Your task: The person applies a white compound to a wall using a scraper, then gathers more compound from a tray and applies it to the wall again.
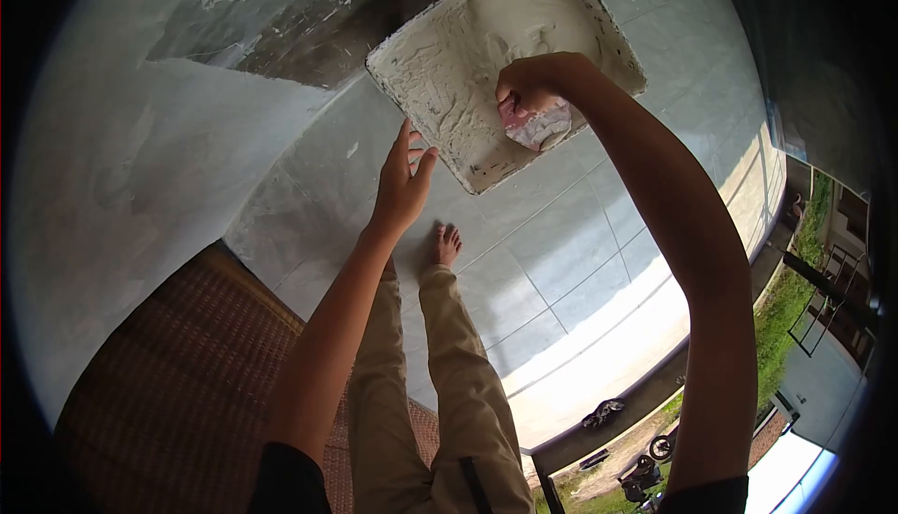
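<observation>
A rectangular tray [418,132] with crusted edges holds thick off-white paste [458,60], spread and ridged over its bottom. My right hand [535,82] is closed on a pink scraper [536,126] whose lower part is coated in white paste. The scraper is inside the tray, toward its near right side. Beside the tray's left corner, my left hand [404,182] has its fingers apart, fingertips right at the outer rim and nothing in the palm.
Below the tray lies a grey tiled floor [524,261], with my bare foot [448,244] on it. A grey wall [140,149] rises at left, and a brown woven panel [178,355] stands lower left. Motorbikes [645,477] and grass show outside at lower right.
</observation>
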Motion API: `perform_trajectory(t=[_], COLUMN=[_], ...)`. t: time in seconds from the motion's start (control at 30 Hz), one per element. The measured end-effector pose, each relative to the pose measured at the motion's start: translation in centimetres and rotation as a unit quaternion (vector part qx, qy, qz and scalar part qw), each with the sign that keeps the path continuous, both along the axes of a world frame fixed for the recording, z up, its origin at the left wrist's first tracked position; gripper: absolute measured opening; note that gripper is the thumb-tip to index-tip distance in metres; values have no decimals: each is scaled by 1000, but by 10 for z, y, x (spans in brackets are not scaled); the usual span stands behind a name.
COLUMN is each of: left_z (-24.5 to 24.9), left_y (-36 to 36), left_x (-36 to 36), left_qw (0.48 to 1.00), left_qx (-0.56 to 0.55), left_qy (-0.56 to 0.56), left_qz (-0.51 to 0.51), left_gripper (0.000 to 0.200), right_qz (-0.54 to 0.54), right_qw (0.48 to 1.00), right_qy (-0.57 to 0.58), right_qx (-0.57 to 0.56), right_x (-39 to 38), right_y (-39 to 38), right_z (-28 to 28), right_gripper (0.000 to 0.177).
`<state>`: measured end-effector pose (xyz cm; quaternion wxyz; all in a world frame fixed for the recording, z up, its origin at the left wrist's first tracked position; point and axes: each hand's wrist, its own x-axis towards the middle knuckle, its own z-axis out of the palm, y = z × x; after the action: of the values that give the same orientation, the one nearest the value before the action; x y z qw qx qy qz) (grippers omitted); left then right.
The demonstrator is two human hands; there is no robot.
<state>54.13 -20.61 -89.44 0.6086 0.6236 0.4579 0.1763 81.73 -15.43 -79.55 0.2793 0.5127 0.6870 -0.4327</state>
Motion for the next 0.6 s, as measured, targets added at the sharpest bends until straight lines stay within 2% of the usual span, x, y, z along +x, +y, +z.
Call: perform_trajectory(t=[0.13, 0.2, 0.33, 0.37, 0.4, 0.47, 0.5, 0.53, 0.6], left_z=[4, 8, 17, 25, 34, 57, 69, 83, 118], left_y=[0, -2, 0, 4, 8, 21, 27, 35, 51], left_x=[-1, -1, -8, -10, -13, -17, -20, -19, -19], left_qw=[1000, 1000, 997, 997, 997, 995, 996, 997, 995], left_qx=[-3, 8, 72, 78, 78, 91, 86, 82, 91], left_qy=[8, 12, 17, 15, 21, 25, 9, -9, -27], left_qz=[-10, -11, -17, -15, -19, -21, -12, -3, 11], left_gripper=[71, 70, 64, 64, 60, 57, 53, 50, 48], right_qz=[-9, -105, -137, -338, -518, -606, -627, -638, -713], right_qw=[998, 987, 987, 936, 832, 747, 730, 697, 566], right_qy=[-56, -93, -66, 48, 163, 254, 262, 323, 414], right_qx=[-32, -78, -55, -86, -111, -101, -70, -45, 5], right_x=[1, 16, 53, 61, 65, 57, 60, 61, 40], right_y=[11, 13, -5, -21, -34, -59, -70, -84, -96], right_z=[19, 10, 1, -2, -3, 12, 1, -5, 15], right_gripper=[23, 23, 29, 32, 35, 37, 34, 35, 34])
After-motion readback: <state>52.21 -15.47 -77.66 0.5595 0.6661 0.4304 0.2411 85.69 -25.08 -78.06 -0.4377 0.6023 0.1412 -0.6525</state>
